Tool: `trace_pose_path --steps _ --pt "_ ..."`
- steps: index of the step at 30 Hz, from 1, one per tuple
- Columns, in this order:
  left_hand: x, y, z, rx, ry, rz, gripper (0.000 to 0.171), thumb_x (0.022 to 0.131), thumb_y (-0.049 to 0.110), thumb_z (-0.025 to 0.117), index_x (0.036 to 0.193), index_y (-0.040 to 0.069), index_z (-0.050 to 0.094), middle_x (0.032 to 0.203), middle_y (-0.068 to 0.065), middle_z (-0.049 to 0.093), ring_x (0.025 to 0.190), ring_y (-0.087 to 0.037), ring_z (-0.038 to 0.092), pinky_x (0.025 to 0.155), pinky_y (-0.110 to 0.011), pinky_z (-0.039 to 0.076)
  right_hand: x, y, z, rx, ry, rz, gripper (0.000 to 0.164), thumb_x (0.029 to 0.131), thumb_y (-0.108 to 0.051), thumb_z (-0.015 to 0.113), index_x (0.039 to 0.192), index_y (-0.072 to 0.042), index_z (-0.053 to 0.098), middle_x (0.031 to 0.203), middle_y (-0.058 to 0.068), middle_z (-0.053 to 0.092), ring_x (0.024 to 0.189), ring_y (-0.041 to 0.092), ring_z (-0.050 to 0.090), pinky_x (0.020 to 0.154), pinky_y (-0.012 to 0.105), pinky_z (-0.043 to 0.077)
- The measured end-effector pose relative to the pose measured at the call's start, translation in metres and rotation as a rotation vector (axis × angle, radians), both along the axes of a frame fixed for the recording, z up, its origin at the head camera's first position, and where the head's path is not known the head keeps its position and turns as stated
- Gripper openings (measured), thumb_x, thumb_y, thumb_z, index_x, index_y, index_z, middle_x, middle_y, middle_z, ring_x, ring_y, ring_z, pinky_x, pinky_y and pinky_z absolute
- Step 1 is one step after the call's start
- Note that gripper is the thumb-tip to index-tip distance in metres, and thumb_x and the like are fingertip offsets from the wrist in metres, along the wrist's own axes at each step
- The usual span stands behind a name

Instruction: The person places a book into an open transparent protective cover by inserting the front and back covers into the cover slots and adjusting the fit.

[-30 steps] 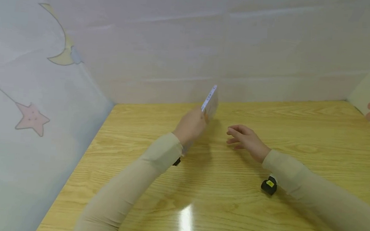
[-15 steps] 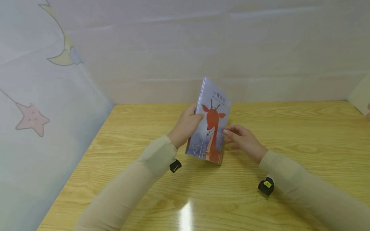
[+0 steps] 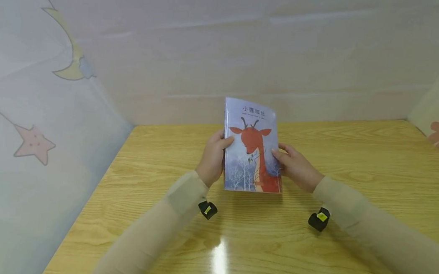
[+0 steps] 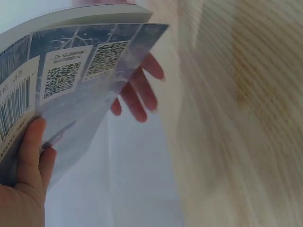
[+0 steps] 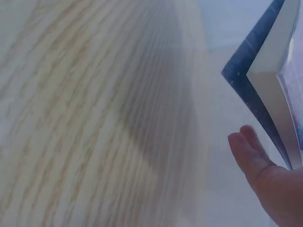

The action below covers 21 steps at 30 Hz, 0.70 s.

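Note:
A picture book (image 3: pixel 244 172) with a red deer on a pale blue cover is held upright above the wooden table, front facing the head camera. My left hand (image 3: pixel 211 159) grips its left edge, thumb on the front cover and fingers behind. At the right edge my right hand (image 3: pixel 299 169) pinches the book, its thumb on the cover. In the left wrist view the back cover (image 4: pixel 80 118) shows a barcode and QR codes, with right-hand fingers (image 4: pixel 137 94) past its edge. The back cover stands slightly away from the pages in the right wrist view.
The wood-grain table (image 3: pixel 159 250) runs under both forearms, with a bright glare near the front. Pale walls (image 3: pixel 194 47) stand behind and at both sides, printed with a moon, a star and a flower. A black wrist device (image 3: pixel 207 210) hangs at each cuff.
The book has turned from edge-on to showing its front cover. My right hand, free of the book a second ago, has come to its right edge and now holds it.

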State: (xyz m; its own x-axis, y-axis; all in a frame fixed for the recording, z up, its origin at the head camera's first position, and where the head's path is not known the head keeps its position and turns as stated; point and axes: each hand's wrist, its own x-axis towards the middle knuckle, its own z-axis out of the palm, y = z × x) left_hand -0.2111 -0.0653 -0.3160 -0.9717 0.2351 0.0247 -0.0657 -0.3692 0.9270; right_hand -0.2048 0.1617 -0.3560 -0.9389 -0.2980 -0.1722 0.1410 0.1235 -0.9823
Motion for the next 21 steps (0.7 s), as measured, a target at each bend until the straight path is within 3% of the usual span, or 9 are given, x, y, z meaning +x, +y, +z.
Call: trace_pose_path --steps 5,14,21 --pt "-0.002 -0.001 -0.011 0.073 -0.016 0.011 0.037 0.100 0.003 0.036 0.132 -0.010 0.047 0.097 -0.006 0.063 0.078 -0.011 0.064 0.070 -0.024 0.052 0.001 0.000 0.009 -0.038 -0.004 -0.016 0.066 0.106 -0.032 0.040 0.151 0.007 0.012 0.129 0.019 0.047 0.100 0.008 0.060 0.087 0.027 0.051" --pt "-0.009 -0.002 -0.021 0.033 -0.114 0.039 0.036 0.097 0.001 0.038 0.129 -0.013 0.047 0.087 -0.003 0.061 0.073 -0.010 0.060 0.067 -0.023 0.050 0.006 0.006 0.016 -0.009 0.003 -0.078 0.061 0.105 -0.021 0.043 0.148 0.014 0.018 0.137 0.028 0.040 0.094 0.005 0.061 0.084 0.024 0.053" --pt "-0.015 -0.006 -0.029 -0.123 -0.172 -0.024 0.038 0.103 0.008 0.036 0.136 -0.009 0.046 0.116 -0.016 0.062 0.091 -0.015 0.061 0.077 -0.027 0.051 0.009 0.009 0.019 0.035 -0.014 -0.118 0.059 0.104 -0.017 0.046 0.144 0.018 0.022 0.121 0.020 0.053 0.088 0.006 0.063 0.080 0.025 0.055"
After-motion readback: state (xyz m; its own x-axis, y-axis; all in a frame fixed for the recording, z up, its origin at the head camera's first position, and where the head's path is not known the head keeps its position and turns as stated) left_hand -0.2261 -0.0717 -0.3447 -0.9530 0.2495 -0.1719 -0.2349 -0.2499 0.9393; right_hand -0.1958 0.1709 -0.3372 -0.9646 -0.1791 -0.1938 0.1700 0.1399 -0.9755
